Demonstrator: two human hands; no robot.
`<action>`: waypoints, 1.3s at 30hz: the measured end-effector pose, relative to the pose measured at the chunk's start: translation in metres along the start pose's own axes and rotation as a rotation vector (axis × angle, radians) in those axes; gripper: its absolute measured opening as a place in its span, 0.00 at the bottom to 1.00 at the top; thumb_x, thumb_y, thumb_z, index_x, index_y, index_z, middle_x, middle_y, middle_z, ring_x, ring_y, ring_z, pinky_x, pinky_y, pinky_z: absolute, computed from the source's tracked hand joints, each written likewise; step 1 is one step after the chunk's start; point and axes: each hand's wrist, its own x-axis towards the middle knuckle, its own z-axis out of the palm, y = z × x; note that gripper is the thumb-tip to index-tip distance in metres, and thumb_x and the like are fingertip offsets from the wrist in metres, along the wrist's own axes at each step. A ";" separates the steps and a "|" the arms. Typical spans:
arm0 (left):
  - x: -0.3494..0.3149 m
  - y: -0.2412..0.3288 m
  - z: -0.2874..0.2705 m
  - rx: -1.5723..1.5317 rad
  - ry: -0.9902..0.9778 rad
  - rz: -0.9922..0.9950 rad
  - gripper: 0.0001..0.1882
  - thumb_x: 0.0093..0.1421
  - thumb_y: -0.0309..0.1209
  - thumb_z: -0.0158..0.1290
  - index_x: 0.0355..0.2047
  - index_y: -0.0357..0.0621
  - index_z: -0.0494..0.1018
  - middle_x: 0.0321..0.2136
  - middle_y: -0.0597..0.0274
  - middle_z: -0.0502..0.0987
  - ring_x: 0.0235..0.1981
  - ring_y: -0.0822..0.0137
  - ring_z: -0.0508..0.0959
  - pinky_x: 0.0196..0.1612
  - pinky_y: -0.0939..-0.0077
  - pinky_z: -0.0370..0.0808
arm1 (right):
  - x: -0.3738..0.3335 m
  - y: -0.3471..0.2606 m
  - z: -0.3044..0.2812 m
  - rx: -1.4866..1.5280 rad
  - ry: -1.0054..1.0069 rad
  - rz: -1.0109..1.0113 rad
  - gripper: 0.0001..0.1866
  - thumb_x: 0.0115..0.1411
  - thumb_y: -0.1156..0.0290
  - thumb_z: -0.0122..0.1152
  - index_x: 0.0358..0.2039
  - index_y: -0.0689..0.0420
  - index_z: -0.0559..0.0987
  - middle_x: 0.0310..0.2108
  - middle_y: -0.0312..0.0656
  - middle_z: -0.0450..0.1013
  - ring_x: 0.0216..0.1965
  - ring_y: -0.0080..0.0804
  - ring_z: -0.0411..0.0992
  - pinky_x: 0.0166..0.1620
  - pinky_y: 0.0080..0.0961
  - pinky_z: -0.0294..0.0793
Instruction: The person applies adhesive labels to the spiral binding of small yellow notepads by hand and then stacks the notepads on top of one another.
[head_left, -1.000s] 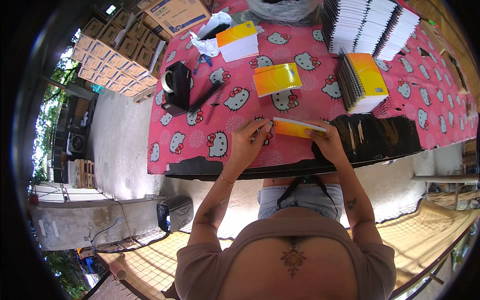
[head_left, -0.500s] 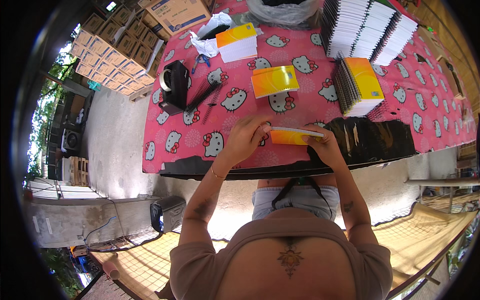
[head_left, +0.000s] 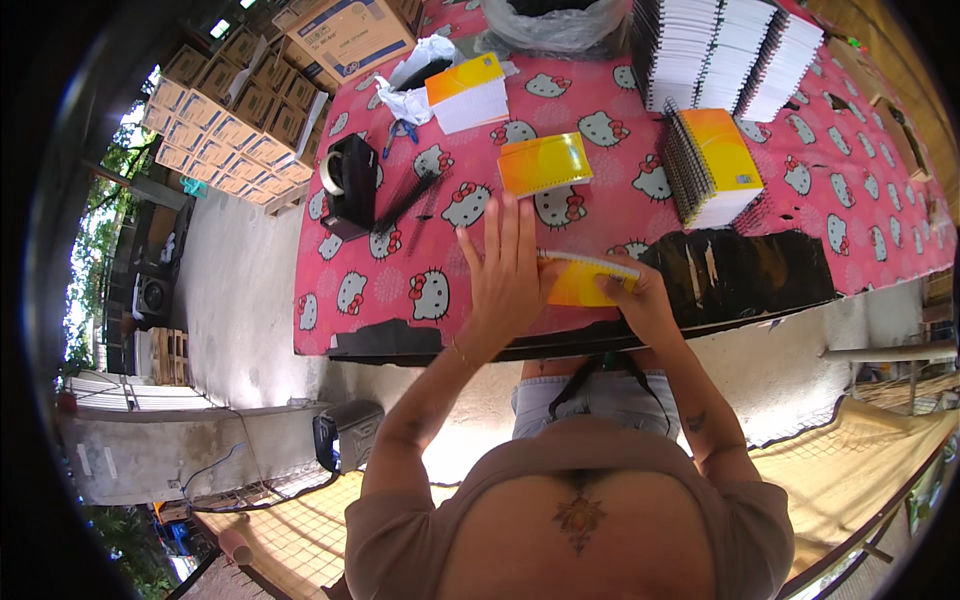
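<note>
Since the earlier frame, the left hand [head_left: 503, 290] has opened from a curl to straight fingers, beside the left end of the yellow-orange rectangular paper notebook [head_left: 575, 284] (contact there cannot be confirmed). The right hand [head_left: 645, 303] is closed on its right end, thumb on the cover. The notebook lies lengthwise left to right, white page edge away from the person, near the front of the pink cat-patterned desk [head_left: 385, 268].

The held booklet [head_left: 575, 287] is yellow-orange, the tablecloth [head_left: 388, 268] cat-patterned pink.

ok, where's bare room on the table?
Free: pink cloth bordered by tape dispenser, left hand and near edge; narrower gap between flat yellow booklet and yellow stack. Crowded: far side, with plastic bag and white spiral-bound stacks.
</note>
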 end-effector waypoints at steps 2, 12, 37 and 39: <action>0.002 0.000 0.001 -0.062 0.028 0.044 0.41 0.66 0.51 0.44 0.67 0.28 0.52 0.69 0.36 0.53 0.72 0.42 0.50 0.66 0.26 0.36 | 0.005 -0.007 -0.001 0.041 0.010 -0.034 0.14 0.64 0.75 0.61 0.49 0.65 0.79 0.38 0.37 0.79 0.40 0.17 0.71 0.45 0.19 0.73; -0.020 0.013 0.009 -0.017 0.027 0.177 0.44 0.66 0.57 0.39 0.67 0.28 0.53 0.69 0.34 0.52 0.72 0.43 0.50 0.66 0.27 0.35 | 0.000 -0.020 -0.001 0.171 0.039 -0.022 0.14 0.65 0.73 0.61 0.50 0.65 0.78 0.39 0.36 0.77 0.40 0.17 0.71 0.45 0.19 0.73; -0.003 0.025 0.013 -0.141 0.087 0.381 0.45 0.63 0.61 0.43 0.64 0.30 0.57 0.67 0.35 0.56 0.70 0.40 0.54 0.65 0.28 0.45 | -0.002 -0.021 -0.002 0.128 -0.018 -0.045 0.17 0.64 0.80 0.57 0.54 0.63 0.77 0.43 0.42 0.80 0.43 0.20 0.76 0.48 0.21 0.75; -0.017 0.030 0.030 -0.138 0.168 0.444 0.45 0.64 0.61 0.42 0.64 0.30 0.57 0.67 0.35 0.55 0.70 0.39 0.54 0.65 0.28 0.44 | 0.004 -0.026 -0.001 0.119 -0.018 -0.091 0.18 0.64 0.80 0.57 0.54 0.62 0.76 0.44 0.44 0.80 0.44 0.21 0.76 0.49 0.22 0.75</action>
